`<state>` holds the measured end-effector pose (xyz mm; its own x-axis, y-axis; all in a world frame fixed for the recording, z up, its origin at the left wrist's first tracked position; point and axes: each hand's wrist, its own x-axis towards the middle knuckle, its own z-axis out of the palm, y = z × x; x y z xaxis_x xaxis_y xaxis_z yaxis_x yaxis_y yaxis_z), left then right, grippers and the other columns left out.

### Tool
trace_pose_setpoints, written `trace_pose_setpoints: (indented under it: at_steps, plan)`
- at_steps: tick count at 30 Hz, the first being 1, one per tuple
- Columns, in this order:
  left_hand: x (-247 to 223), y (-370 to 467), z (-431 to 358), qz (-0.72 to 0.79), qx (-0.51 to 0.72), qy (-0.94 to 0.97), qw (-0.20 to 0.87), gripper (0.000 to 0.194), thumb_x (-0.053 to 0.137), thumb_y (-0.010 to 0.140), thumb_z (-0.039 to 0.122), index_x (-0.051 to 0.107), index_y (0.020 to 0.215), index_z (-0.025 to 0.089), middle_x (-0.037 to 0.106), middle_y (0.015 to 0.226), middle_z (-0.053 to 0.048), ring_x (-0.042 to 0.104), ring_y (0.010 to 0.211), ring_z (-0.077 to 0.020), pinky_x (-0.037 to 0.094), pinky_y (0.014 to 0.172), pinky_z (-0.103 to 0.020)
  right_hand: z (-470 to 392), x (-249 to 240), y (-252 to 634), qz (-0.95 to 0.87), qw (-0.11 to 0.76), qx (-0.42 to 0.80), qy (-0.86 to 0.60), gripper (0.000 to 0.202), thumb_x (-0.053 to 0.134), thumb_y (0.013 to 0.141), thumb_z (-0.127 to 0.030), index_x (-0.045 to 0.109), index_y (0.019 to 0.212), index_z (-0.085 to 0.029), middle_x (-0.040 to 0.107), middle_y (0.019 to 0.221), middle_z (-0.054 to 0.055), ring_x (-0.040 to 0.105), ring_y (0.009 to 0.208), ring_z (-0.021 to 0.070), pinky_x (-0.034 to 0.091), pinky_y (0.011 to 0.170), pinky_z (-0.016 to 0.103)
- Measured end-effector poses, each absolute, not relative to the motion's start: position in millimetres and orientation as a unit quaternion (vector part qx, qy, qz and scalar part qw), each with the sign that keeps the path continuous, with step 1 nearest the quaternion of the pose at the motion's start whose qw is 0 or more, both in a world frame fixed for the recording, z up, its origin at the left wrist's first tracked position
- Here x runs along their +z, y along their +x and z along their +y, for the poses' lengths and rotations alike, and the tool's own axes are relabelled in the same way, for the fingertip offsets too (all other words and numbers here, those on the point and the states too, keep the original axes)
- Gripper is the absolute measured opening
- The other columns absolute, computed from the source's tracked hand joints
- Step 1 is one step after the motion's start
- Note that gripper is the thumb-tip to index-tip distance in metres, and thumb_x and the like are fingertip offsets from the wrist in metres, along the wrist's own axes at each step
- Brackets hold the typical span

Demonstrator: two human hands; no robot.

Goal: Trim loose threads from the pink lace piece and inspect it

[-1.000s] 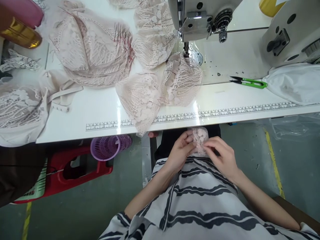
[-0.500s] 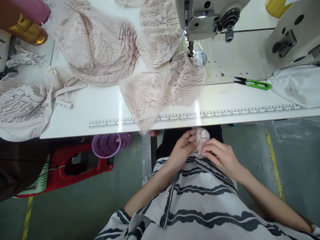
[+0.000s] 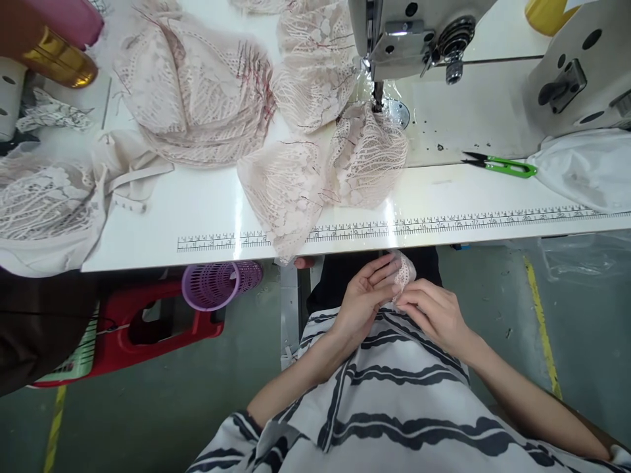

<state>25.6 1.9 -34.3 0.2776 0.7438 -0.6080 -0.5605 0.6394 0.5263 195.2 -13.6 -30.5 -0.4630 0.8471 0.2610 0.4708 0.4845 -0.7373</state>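
The right hand (image 3: 434,312) pinches the near edge of a small, pale-pink lace piece (image 3: 403,270) between thumb and forefinger. At 9 o'clock to the lace, the left hand (image 3: 365,293) has loosely spread fingers reaching to the fabric and its thumb at the near edge; whether it grips, I cannot tell. The lace lies between the hands over black trousers (image 3: 331,282), just past a white shirt with dark wavy stripes (image 3: 394,387), below the front edge of a white tabletop (image 3: 133,246). At 12 o'clock a printed black ruler scale (image 3: 424,223) runs along that edge; beyond it, a gathered pale-pink lace panel (image 3: 367,154) sits at the metal presser foot of a white sewing machine (image 3: 411,26). At 10 o'clock a triangular pale-pink lace panel (image 3: 283,187) overhangs the edge, with a heap of red-threaded lace (image 3: 197,85) farther out. Between 1 and 2 o'clock lie green-handled thread snips (image 3: 495,164), beside white cloth (image 3: 582,167). At 9 o'clock, below the tabletop, is a purple perforated plastic basket (image 3: 210,289)
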Motion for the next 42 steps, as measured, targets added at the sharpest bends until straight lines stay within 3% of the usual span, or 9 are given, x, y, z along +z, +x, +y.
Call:
trace_pose_setpoints:
  at_steps: [11,15,21,27,31,33,38,42]
  plan:
    - [-34,26,-1,0.407,0.402,0.062,0.818,0.045,0.078,0.072,0.009,0.068,0.114,0.019,0.065,0.124,-0.008,0.058,0.118,-0.0207,0.043,0.101,-0.029,-20,-30,194,-0.771,0.348,0.318,-0.427,0.016,0.055,0.091,-0.009,0.058,0.1,-0.021,0.06,0.09,0.003,0.059,0.079,0.0131,0.049,0.067,0.026]
    - [-37,28,-10,0.404,0.371,-0.003,0.836,0.035,0.08,0.072,0.013,0.071,0.106,0.016,0.07,0.107,-0.007,0.063,0.102,-0.0153,0.045,0.093,-0.023,-16,-34,194,-0.781,0.349,0.337,-0.394,0.02,0.054,0.092,-0.006,0.058,0.104,-0.021,0.061,0.096,0.005,0.059,0.087,0.0143,0.051,0.075,0.028]
    - [-36,29,-25,0.417,0.353,-0.033,0.837,0.02,0.081,0.075,0.023,0.07,0.088,0.014,0.065,0.086,-0.002,0.06,0.08,-0.0105,0.048,0.079,-0.021,-18,-44,198,-0.769,0.379,0.335,-0.391,0.023,0.055,0.091,-0.004,0.06,0.104,-0.021,0.058,0.094,0.005,0.058,0.083,0.0135,0.052,0.069,0.027]
    - [-32,30,-28,0.381,0.321,-0.008,0.867,0.024,0.08,0.078,0.028,0.069,0.093,0.012,0.064,0.087,-0.004,0.06,0.082,-0.0113,0.049,0.082,-0.023,-24,-49,199,-0.797,0.393,0.288,-0.356,0.027,0.06,0.088,-0.006,0.061,0.109,-0.023,0.058,0.093,0.004,0.059,0.085,0.0152,0.054,0.069,0.03]
    - [-31,32,-28,0.392,0.322,0.017,0.862,0.03,0.085,0.071,0.03,0.07,0.088,0.01,0.065,0.082,-0.004,0.061,0.076,-0.0117,0.049,0.079,-0.023,-29,-42,201,-0.815,0.403,0.211,-0.36,0.025,0.067,0.084,-0.007,0.063,0.105,-0.021,0.06,0.09,0.003,0.058,0.087,0.0169,0.054,0.078,0.037]
    - [-29,32,-26,0.409,0.333,0.025,0.849,0.031,0.086,0.068,0.031,0.069,0.083,0.01,0.066,0.078,-0.004,0.062,0.073,-0.0116,0.05,0.077,-0.024,-30,-38,203,-0.823,0.396,0.186,-0.363,0.019,0.066,0.085,-0.009,0.063,0.101,-0.02,0.062,0.089,0.003,0.058,0.081,0.0155,0.051,0.073,0.035]
    - [-24,28,-19,0.431,0.337,0.09,0.832,0.031,0.085,0.07,0.035,0.068,0.075,0.01,0.067,0.07,-0.004,0.062,0.065,-0.0115,0.051,0.069,-0.023,-33,-34,208,-0.822,0.376,0.23,-0.361,0.011,0.056,0.092,-0.009,0.061,0.097,-0.018,0.064,0.093,0.005,0.058,0.077,0.0134,0.047,0.064,0.03]
    - [-25,25,-17,0.442,0.329,0.141,0.822,0.031,0.081,0.074,0.039,0.068,0.081,0.011,0.069,0.075,-0.006,0.065,0.069,-0.015,0.053,0.072,-0.027,-32,-34,208,-0.801,0.387,0.261,-0.373,0.012,0.056,0.091,-0.008,0.062,0.095,-0.019,0.061,0.093,0.005,0.059,0.08,0.0136,0.048,0.066,0.03]
